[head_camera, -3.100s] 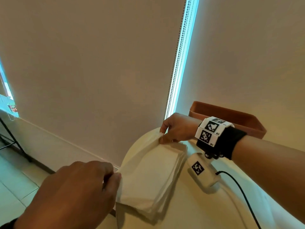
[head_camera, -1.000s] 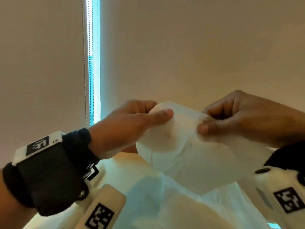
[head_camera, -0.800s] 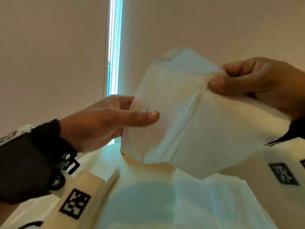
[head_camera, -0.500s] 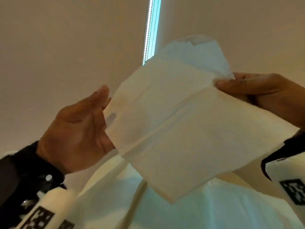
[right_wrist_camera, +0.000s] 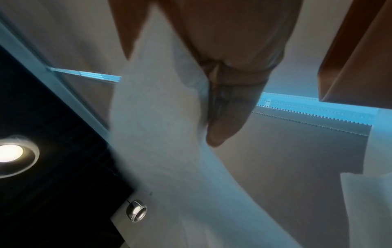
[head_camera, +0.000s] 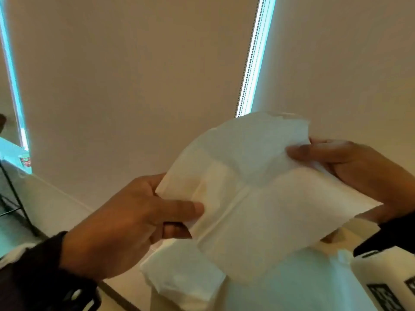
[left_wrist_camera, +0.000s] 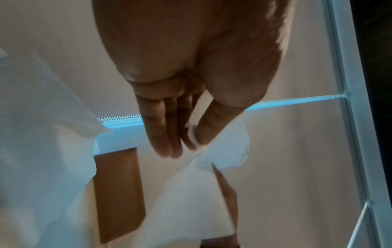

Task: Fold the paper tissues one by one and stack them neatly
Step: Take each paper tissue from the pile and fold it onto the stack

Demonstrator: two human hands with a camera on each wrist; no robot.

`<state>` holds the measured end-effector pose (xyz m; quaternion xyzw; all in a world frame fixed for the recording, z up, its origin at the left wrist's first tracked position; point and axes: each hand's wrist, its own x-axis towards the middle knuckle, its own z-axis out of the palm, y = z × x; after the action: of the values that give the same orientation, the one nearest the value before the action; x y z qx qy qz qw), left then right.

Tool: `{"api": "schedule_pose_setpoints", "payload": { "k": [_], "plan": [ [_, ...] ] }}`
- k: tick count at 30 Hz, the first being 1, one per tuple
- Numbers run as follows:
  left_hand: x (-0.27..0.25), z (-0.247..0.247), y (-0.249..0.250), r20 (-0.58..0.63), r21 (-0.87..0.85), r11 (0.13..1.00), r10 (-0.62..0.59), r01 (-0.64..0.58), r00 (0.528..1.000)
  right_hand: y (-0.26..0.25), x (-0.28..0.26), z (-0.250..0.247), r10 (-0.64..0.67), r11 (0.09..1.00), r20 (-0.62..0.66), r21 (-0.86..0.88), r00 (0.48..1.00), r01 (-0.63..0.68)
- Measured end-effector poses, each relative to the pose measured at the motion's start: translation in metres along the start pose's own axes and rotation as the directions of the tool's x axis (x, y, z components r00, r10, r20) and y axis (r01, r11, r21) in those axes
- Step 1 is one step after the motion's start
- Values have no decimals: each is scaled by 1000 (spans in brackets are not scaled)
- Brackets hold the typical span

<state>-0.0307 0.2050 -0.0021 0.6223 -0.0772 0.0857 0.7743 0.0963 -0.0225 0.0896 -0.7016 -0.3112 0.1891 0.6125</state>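
In the head view, a white tissue (head_camera: 258,198) is held up in the air between two hands, spread open so its crossing fold creases show. The left hand (head_camera: 125,221) pinches the tissue's left edge, thumb on the near face and fingers curled behind it. The right hand (head_camera: 350,169) pinches the upper right corner, thumb pressed on the near face. Below the tissue, a stack (head_camera: 186,279) of white tissues lies on a pale counter (head_camera: 292,288), near the left hand. Both wrists wear dark bands, and a white marker block (head_camera: 386,279) with black squares sits at the lower right. Behind everything are beige blinds (head_camera: 134,75) with a bright blue strip of light (head_camera: 253,55) between them. In the left wrist view, the left hand (left_wrist_camera: 180,117) points downward, its thumb and fingers closed on a crumpled corner of the tissue (left_wrist_camera: 191,193), which hangs below them; a brown tray (left_wrist_camera: 118,193) lies beyond it. In the right wrist view, the picture is blurred; the tissue (right_wrist_camera: 161,125) runs down across the frame, lying against the right hand (right_wrist_camera: 229,94), whose fingers press it from one side. The brown tray (right_wrist_camera: 356,58) shows at the upper right, and a round ceiling lamp (right_wrist_camera: 10,154) glows at the left.
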Motion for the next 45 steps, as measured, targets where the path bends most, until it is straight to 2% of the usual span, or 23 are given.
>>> {"api": "schedule_pose_setpoints", "payload": {
  "k": [1,2,3,4,6,9,12,16,19,21,23,25,27,30,34,36,40,42,45],
  "plan": [
    [1,-4,4,-72,-42,999,9,-13,997,2,-3,7,73,996,-67,54,995,-69],
    [4,-10,6,-153,-91,995,25,-40,988,5,-9,6,96,995,-26,39,995,-95],
    [5,-14,9,-238,-137,989,24,-58,971,19,-7,2,70,997,-83,32,994,-68],
    [8,-20,9,-299,-169,983,22,-76,954,20,-4,-1,64,996,-64,69,996,-59],
    [11,-23,6,-369,-232,971,-26,-65,929,21,-1,0,76,993,-125,104,989,-63],
    [13,-22,-1,-421,-297,953,-84,-50,903,38,1,4,10,990,-113,143,993,7],
    [11,-23,-1,-374,-292,955,-63,-53,925,40,-2,9,-15,983,-170,178,985,45],
    [7,-30,5,-224,-94,994,28,-50,974,40,-5,4,-26,984,-111,174,994,45],
    [9,-31,7,-247,132,989,93,-62,965,36,-7,-11,-42,999,4,16,999,42],
    [11,-31,9,-289,178,981,124,-74,949,32,-9,-17,-52,990,44,-132,998,57],
    [8,-30,9,-226,232,970,126,-72,966,27,-10,-18,-93,947,55,-304,994,106],
    [5,-25,10,-168,306,948,139,-82,976,22,-10,-16,-154,904,60,-394,986,165],
    [6,-20,9,-207,389,916,193,-101,959,17,-8,-14,-188,910,47,-368,981,192],
    [10,-12,9,-299,520,847,306,-115,904,10,-2,-16,-207,931,40,-299,978,209],
    [10,-10,16,-285,484,857,346,-177,894,1,9,-12,-222,967,49,-117,974,226],
    [9,-9,19,-286,455,863,374,-218,882,-4,19,-8,-178,983,39,-40,983,180],
    [0,-8,17,-279,467,827,475,-314,835,-2,51,-5,-62,996,9,-57,998,63],
    [-11,-5,8,-245,588,757,502,-284,830,15,68,0,-4,995,-10,-96,1000,3],
    [-30,-1,-12,-160,732,643,484,-226,860,58,85,7,154,948,42,-289,987,-136]
  ]
}}
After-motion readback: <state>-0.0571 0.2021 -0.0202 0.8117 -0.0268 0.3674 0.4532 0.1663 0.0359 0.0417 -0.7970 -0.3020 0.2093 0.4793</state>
